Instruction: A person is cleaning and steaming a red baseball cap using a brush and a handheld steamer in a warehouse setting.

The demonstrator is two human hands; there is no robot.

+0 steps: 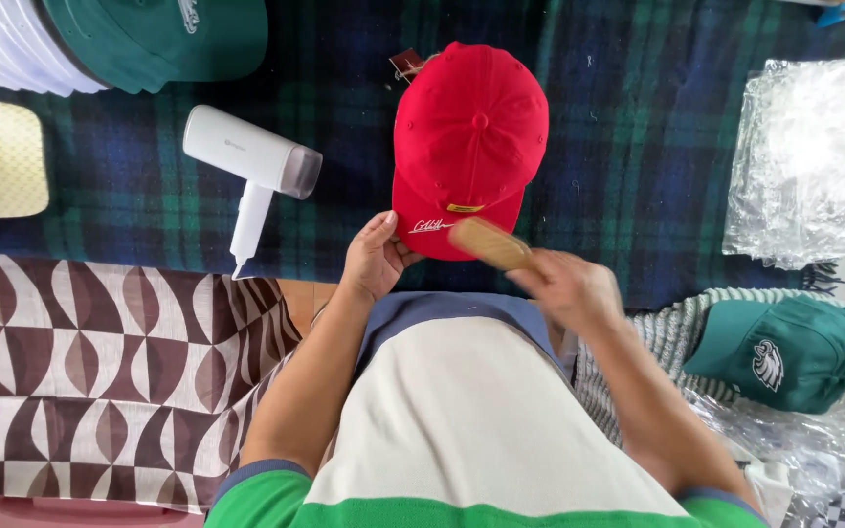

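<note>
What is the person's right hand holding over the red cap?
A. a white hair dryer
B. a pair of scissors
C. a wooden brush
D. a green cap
C: the right hand grips a wooden brush laid across the brim of the red cap, while the left hand steadies the brim's edge; the white hair dryer lies untouched on the plaid cloth.
</note>
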